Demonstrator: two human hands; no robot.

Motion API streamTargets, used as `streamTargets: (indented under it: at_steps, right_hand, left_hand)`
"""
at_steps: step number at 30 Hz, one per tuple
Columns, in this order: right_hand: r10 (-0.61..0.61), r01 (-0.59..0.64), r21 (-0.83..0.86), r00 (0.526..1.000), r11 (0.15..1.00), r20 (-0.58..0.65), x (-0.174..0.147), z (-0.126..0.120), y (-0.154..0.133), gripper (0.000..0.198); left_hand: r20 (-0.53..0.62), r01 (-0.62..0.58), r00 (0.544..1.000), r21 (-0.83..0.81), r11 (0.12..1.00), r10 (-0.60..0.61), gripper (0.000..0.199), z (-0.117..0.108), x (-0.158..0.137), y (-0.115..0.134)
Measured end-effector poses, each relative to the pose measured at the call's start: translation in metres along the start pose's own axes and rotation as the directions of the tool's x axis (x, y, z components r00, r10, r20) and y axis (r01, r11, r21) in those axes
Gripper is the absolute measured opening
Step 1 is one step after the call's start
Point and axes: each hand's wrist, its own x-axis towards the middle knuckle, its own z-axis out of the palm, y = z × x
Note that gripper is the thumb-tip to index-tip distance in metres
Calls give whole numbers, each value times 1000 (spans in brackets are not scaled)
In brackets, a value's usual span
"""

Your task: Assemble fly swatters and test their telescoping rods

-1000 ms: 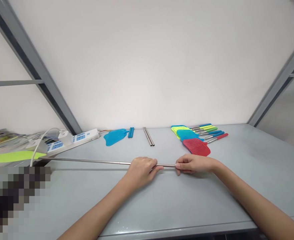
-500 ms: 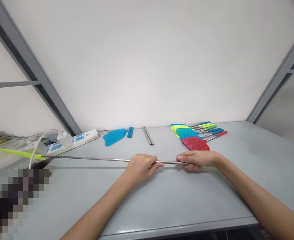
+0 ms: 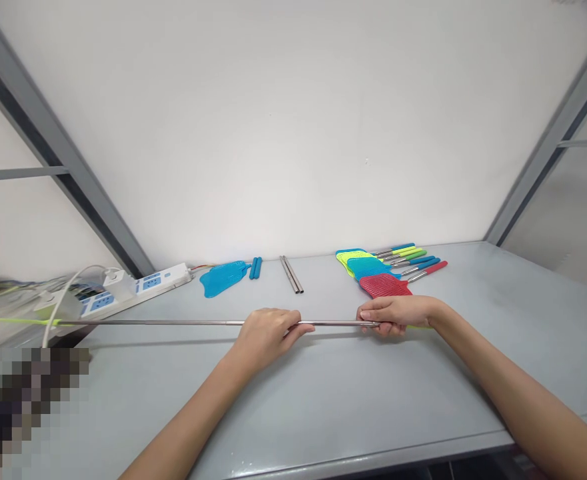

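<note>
A telescopic fly swatter (image 3: 173,323) with a yellow-green head stretches across the table, its metal rod drawn out long. My left hand (image 3: 270,337) is closed around the middle of the rod. My right hand (image 3: 388,315) grips the rod's right end, and a bit of yellow-green shows beneath that hand. At the left, the swatter's head appears as a thin edge running out of view. Just beyond my right hand lies a red fly swatter (image 3: 386,287), overlapping several blue and yellow ones (image 3: 368,268) with coloured handles.
At the back lie a blue swatter head (image 3: 223,279), two blue handles (image 3: 256,268) and two metal tubes (image 3: 292,275). A white power strip (image 3: 148,285) with plugs sits back left, and a white cable (image 3: 53,310) loops near the rod. Behind the grey table (image 3: 323,400) stands a pale wall.
The fly swatter has shifted left and lies more level, its head now further out of view. My hands have moved slightly apart along the rod, both still gripping. The view has shifted a little.
</note>
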Motion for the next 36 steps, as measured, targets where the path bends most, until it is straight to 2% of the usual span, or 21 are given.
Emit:
streamTargets:
  at_steps: [11,16,22,29,36]
  right_hand:
    - [-16,16,21,1000,1000,2,0,-1,1,31]
    - [-38,36,40,998,999,52,2,-4,3,33]
    - [-53,54,-23,998,998,44,3,-8,5,36]
    - [-67,70,-68,997,995,44,2,-11,6,38]
    - [-84,84,-95,996,992,-3,-3,-16,7,36]
  left_hand:
    - [28,7,1000,19,1000,-8,43,-3,-2,-5]
    - [20,36,999,-11,999,-36,43,-4,0,-2]
    - [27,60,998,-42,997,-59,43,-2,3,0]
    - [100,167,982,-77,983,-159,44,-3,1,-6]
    - [144,229,968,-156,961,-207,42,-6,-3,-10]
